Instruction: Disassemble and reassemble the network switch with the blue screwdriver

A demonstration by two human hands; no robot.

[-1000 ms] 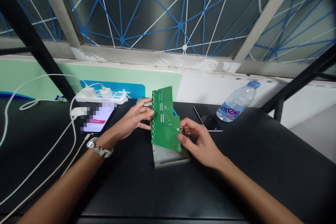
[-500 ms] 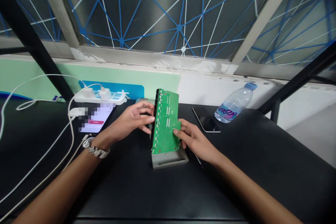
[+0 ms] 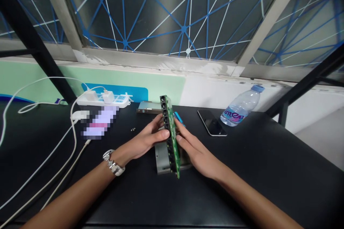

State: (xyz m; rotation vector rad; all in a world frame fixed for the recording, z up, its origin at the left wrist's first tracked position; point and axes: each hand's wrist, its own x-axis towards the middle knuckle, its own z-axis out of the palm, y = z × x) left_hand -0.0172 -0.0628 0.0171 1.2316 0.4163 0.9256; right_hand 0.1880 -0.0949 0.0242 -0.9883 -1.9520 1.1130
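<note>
Green circuit board [image 3: 174, 146] stands on edge between both hands, its row of black port sockets [image 3: 167, 130] facing left, above a grey metal case [image 3: 161, 161] on a black table [image 3: 242, 186]. The left hand [image 3: 146, 137], with a metal wristwatch [image 3: 113, 163] on its wrist, is half curled around the socket side, its thumb lying across the front. The right hand [image 3: 196, 150] is more open, with its fingers almost straight and pressed flat against the green face. Just beyond the board lies a blue object [image 3: 178, 118], perhaps a screwdriver, though it is partly hidden. Small screws [image 3: 133, 129] sit left of it. Farther off are a flat metal piece [image 3: 147, 107], a white power strip [image 3: 102, 100] with plugs and white cables [image 3: 53, 150], a blurred phone [image 3: 99, 123], a black phone [image 3: 212, 122] and a plastic water bottle [image 3: 241, 106].
</note>
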